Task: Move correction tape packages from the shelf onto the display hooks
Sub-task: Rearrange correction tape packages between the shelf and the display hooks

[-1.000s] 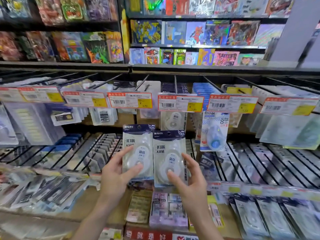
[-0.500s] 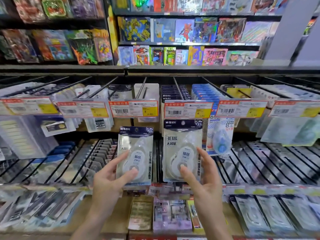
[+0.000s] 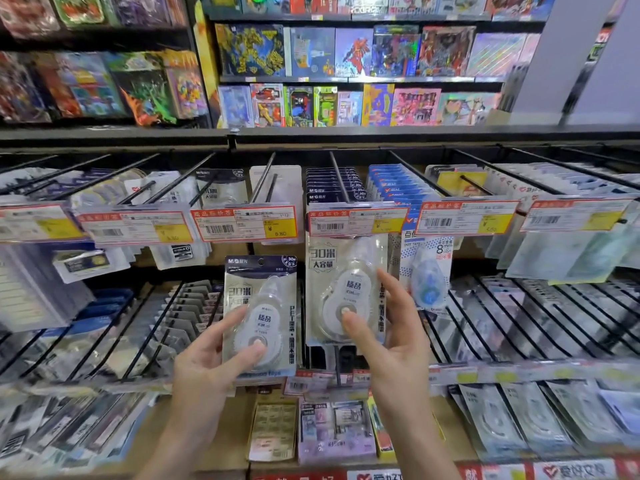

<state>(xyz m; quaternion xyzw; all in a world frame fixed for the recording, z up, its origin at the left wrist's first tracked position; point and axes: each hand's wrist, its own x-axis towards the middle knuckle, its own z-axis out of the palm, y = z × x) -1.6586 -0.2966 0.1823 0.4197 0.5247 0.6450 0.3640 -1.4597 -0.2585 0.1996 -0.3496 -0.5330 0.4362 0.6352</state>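
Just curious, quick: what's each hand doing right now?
Left hand: holding the lower correction tape package.
Right hand: holding the raised correction tape package.

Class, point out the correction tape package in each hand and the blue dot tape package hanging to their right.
White correction tape package in left hand point(image 3: 260, 317), head view, on its blister.
White correction tape package in right hand point(image 3: 341, 289), head view, blister.
Blue dot tape package point(image 3: 427, 271), head view, dispenser.
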